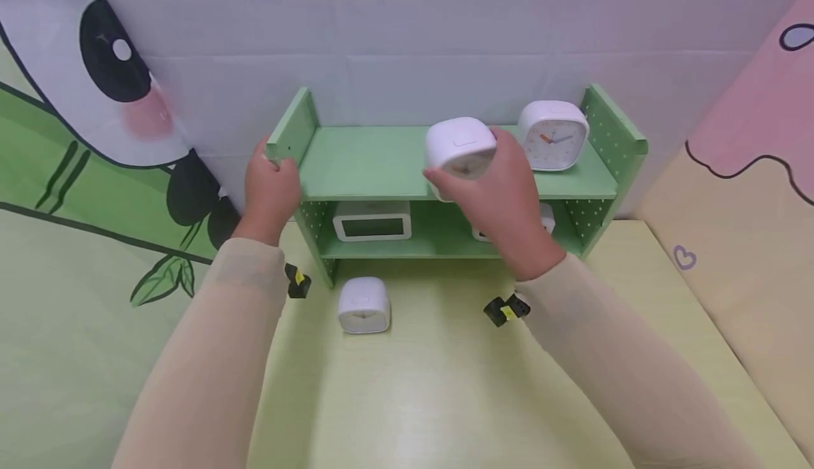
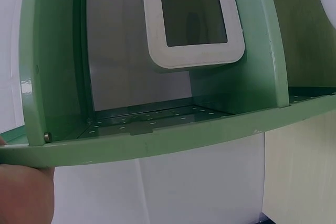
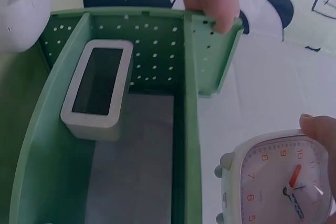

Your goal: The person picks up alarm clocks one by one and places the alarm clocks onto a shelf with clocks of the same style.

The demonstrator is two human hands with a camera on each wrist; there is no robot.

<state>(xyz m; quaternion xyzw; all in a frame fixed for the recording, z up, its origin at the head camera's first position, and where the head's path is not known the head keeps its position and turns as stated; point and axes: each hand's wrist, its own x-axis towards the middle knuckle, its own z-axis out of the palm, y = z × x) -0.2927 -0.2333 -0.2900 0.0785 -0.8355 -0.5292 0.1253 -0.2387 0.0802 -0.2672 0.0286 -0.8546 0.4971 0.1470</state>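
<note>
My right hand (image 1: 509,200) holds a white alarm clock (image 1: 459,137) between thumb and fingers, over the top board of a green shelf (image 1: 369,165). In the right wrist view the face of this alarm clock (image 3: 268,187) shows red numerals and an orange hand. At the shelf's left end, my left hand (image 1: 272,190) grips the front edge of the side panel (image 1: 297,126), thumb on the inner side. A second white alarm clock (image 1: 555,137) stands at the right of the top board, facing forward. Below it, a white object (image 1: 547,217) on the lower board is mostly hidden behind my right hand.
A white digital clock (image 1: 372,220) with a dark screen sits at the left of the lower board. On the light wooden table (image 1: 407,384), another white alarm clock (image 1: 364,305) stands before the shelf. Printed cloth (image 1: 445,17) hangs behind and at both sides.
</note>
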